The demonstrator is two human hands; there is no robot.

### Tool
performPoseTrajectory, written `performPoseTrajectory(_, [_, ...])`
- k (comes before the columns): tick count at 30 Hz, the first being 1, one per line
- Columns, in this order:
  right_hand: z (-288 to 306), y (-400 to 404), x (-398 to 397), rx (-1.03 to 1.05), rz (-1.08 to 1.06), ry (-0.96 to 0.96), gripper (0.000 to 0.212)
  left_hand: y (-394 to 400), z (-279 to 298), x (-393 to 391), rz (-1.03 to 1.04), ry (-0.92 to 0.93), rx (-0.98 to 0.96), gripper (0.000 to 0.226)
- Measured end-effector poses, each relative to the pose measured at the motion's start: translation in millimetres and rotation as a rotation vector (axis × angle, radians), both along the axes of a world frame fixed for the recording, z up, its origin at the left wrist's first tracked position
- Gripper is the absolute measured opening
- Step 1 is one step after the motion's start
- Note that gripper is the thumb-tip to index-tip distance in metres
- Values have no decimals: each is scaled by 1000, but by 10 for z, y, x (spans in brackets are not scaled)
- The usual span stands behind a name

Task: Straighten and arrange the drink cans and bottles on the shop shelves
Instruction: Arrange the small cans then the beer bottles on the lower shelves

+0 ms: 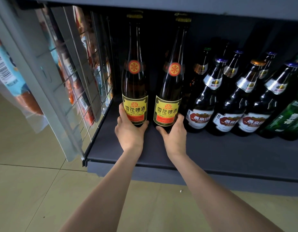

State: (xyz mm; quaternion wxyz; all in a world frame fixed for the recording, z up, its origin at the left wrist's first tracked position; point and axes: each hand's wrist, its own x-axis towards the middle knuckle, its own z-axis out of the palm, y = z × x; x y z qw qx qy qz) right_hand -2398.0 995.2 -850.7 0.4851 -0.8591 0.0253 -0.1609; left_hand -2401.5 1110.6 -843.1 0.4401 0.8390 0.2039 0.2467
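Two tall brown beer bottles with yellow and red labels stand upright side by side on the dark bottom shelf (228, 153). My left hand (130, 129) grips the base of the left bottle (134, 81). My right hand (174, 133) grips the base of the right bottle (171, 84). Another bottle of the same kind stands right behind the right one; only its cap and neck show. To the right, rows of dark bottles with white and red labels (201, 104) stand upright.
Green bottles (290, 119) stand at the far right edge. A wire mesh panel (81, 77) closes the shelf's left side, with packaged goods hanging beyond it. A shelf board runs overhead just above the bottle caps. Beige tiled floor (36, 190) lies below.
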Motion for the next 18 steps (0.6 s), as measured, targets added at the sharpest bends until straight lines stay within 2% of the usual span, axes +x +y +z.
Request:
performPoseTrajectory(5, [154,-167,3,-53,146,155,66,-16,-3,-47,-24,1,22,92])
performPoseTrajectory(8, [236,-521,-145,-99,247,210,62,-137,-30,-184,81,-24,41,70])
performPoseTrajectory(10, [247,-838,-296,-114,183,195,46,-320,-46,-352,94,-97,89,49])
performPoseTrajectory(12, [247,-1170,-394,-91,3,168,35,-565,-58,-516,-52,-167,168,37])
performPoseTrajectory(15, [212,-1557,-356,-14,-255,128,44,-962,-36,-541,-393,-83,136,46])
performPoseTrajectory(18, [128,-1636,-217,-1,-290,76,58,-1286,50,-323,-434,81,34,76])
